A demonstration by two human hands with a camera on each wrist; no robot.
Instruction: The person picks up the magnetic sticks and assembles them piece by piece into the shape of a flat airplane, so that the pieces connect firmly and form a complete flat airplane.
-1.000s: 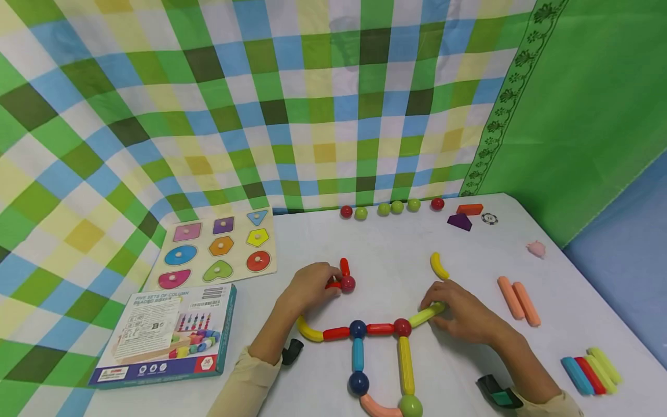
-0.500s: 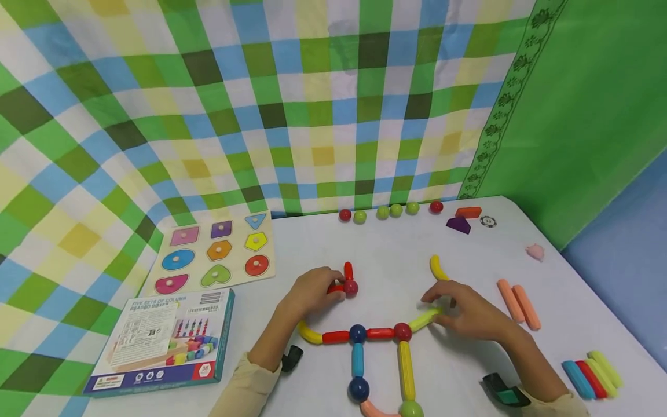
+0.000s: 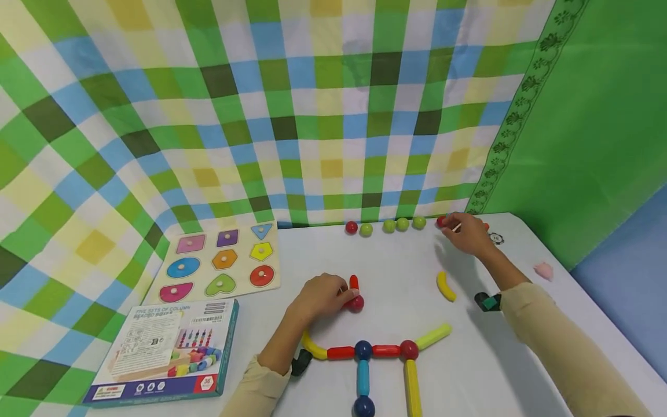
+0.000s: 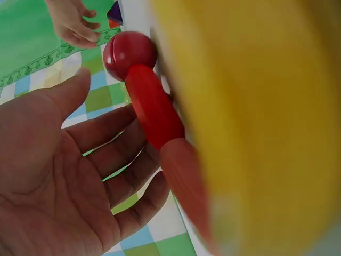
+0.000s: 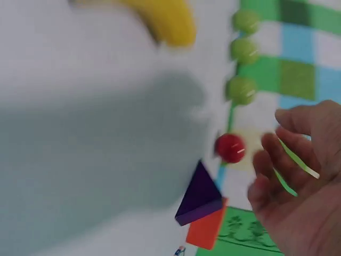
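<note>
Since the earlier frames, the right hand (image 3: 465, 233) has left the light green rod (image 3: 434, 336) and is now at the back edge of the table (image 3: 312, 255), just beside a red ball (image 5: 230, 148). Its thumb and fingers stand apart, and the right wrist view shows a small gap between them and this ball, so nothing is held. The left hand (image 3: 320, 298) remains near the middle, at a red rod (image 4: 154, 106) with a dark red ball (image 4: 133, 53) on its end. Its grip is wide: the thumb stands away, while the fingers reach behind the rod; whether they touch it, one cannot tell. Near the right hand are a purple block (image 5: 200, 194) and an orange block (image 5: 208, 229); to the other side, three green balls (image 3: 403, 225) sit in a row. Between the right hand and the light green rod, a yellow curved rod (image 3: 445, 286) lies alone. The light green rod is joined to the figure of rods and balls in front.
</note>
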